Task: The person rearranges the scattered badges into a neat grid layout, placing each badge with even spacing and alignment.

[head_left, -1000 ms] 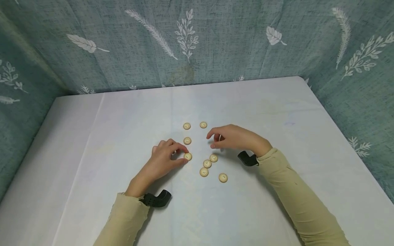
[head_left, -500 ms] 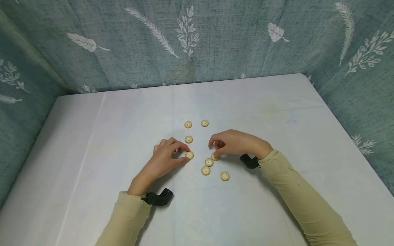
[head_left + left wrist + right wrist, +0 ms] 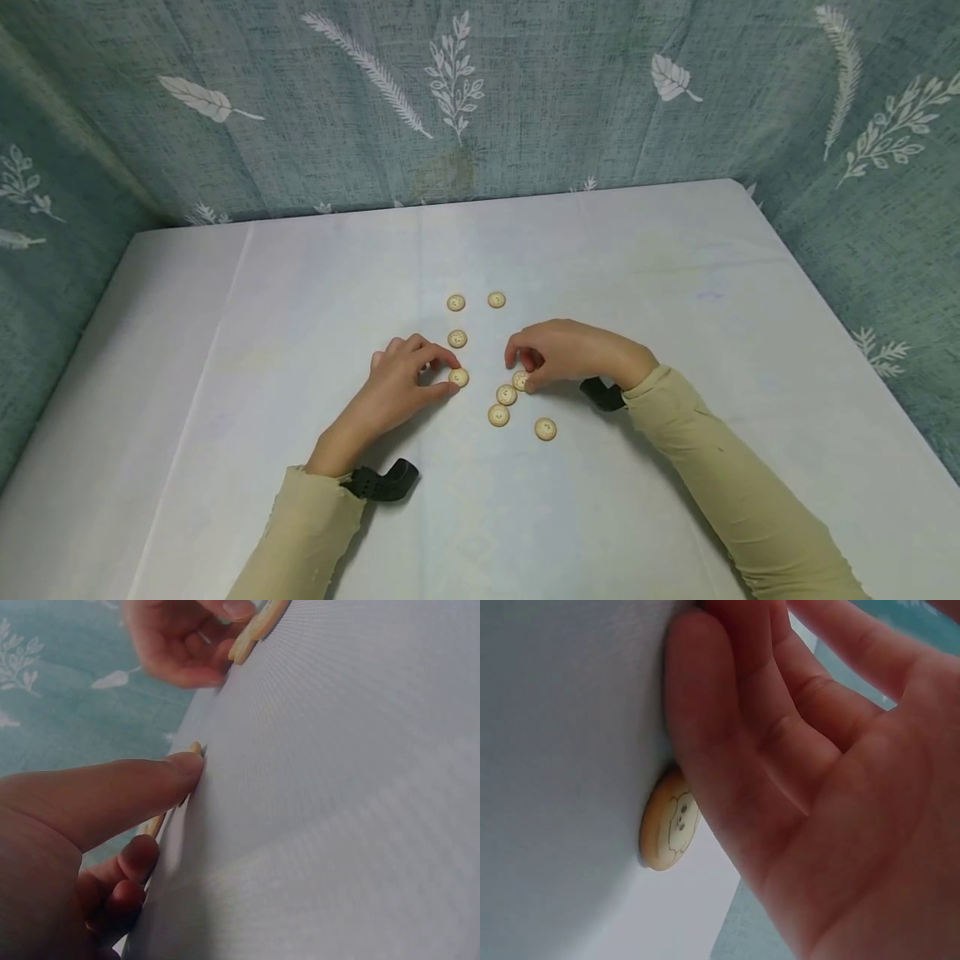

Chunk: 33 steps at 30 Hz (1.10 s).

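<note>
My left hand (image 3: pixel 397 387) pinches a round pale wooden button (image 3: pixel 459 377) between thumb and index finger, flat against the cloth in the head view. To its right, my right hand (image 3: pixel 573 354) bends down over another button (image 3: pixel 521 381), thumb at its near right edge and index finger at its far left side. Two more buttons (image 3: pixel 506 394) lie in a slanting line just below that one. In the right wrist view, a button (image 3: pixel 670 821) with a drawn outline and dark dots shows beside the thumb, while the fingertips are partly hidden.
Above the left hand lies a button (image 3: pixel 457 338), with another button (image 3: pixel 456 302) behind it and a third button (image 3: pixel 497 299) to the right. A separate button (image 3: pixel 546 429) lies nearer the front. Patterned green cloth (image 3: pixel 525 100) rises behind the white-covered table (image 3: pixel 300 275).
The right hand has come down and toward the front, from above the table to the uppermost button of the slanting line. The left hand keeps its pinch, nearly still.
</note>
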Motion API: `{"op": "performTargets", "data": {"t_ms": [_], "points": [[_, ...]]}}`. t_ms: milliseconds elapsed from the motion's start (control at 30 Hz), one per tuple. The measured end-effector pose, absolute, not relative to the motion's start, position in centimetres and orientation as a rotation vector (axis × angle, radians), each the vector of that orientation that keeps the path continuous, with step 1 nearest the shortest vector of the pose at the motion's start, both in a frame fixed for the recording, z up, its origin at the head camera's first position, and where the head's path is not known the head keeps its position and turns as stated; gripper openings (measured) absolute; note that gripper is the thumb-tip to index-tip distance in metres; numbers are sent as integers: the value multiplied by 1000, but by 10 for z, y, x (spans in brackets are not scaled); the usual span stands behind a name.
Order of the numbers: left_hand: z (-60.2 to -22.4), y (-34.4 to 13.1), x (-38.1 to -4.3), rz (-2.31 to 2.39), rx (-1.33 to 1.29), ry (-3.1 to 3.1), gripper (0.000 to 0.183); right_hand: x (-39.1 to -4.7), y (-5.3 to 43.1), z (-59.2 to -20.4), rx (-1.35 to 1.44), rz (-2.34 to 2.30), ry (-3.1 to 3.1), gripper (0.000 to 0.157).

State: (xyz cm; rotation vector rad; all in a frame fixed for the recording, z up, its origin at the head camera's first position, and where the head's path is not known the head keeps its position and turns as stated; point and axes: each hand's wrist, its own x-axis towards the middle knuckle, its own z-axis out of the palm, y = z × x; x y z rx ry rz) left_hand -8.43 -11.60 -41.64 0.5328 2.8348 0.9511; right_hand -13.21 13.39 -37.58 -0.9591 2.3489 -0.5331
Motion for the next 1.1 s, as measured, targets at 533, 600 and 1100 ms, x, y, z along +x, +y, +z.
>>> {"op": "performTargets", "data": {"t_ms": [533, 600, 1100], "points": [[-418, -117, -84, 947, 547, 2843, 19, -127, 128, -375, -965, -464, 2398, 16], [-418, -117, -84, 944, 550, 2847, 19, -127, 128, -376, -965, -463, 2399, 16], [-419, -116, -85, 955, 577, 2859, 21, -133, 134, -378, -915, -569, 2378, 10]]}}
